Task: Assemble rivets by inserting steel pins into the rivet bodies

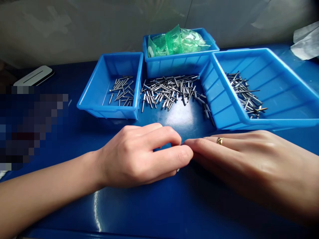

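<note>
My left hand [144, 154] is closed, thumb and fingers bent together; a tiny pale bit of something shows under its fingertips. My right hand [249, 159], with a gold ring, meets it fingertip to fingertip, its fingers pressed together. What either holds is hidden. Beyond them, a loose pile of metal rivets and screws [171, 89] lies on the blue table [149, 212]. The left blue bin [108, 108] has screws [123, 89] in it. Rivets [246, 96] lie inside the large right blue bin [228, 99].
Behind the pile stands a blue bin [174, 64] with green plastic bags [173, 41]. A white device [35, 75] lies at the back left. White paper [306, 41] is at the far right. A grey wall [99, 30] rises behind. The left edge is pixelated.
</note>
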Available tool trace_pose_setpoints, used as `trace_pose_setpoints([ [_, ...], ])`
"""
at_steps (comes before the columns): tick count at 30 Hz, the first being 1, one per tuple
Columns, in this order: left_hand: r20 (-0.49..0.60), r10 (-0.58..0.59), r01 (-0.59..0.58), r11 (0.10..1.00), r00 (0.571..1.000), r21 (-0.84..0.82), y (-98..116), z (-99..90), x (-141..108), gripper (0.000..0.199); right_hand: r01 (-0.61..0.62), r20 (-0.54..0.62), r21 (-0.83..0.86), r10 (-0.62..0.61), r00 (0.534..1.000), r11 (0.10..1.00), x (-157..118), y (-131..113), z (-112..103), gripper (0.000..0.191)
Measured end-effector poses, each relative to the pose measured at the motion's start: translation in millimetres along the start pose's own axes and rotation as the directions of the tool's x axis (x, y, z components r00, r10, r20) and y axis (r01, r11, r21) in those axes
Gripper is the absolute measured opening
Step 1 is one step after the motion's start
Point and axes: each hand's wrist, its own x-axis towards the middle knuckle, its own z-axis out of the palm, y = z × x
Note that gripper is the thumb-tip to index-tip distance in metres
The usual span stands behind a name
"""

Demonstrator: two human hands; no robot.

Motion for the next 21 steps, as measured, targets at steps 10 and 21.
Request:
trace_pose_setpoints([
  [10,-0.002,0.056,-0.056,0.998,0.998,-0.019,4.1,4.0,7.9,0.032,0.064,-0.021,-0.064,-0.065,0.998,0.996,-0.2,0.2,-2.5,0.03],
  [21,-0.045,-0.029,0.032,0.997,0.999,0.072,0.8,6.5,5.2,0.03,0.035,-0.038,-0.033,-0.036,0.999,0.999,4.4,-2.3,-2.1,0.029],
])
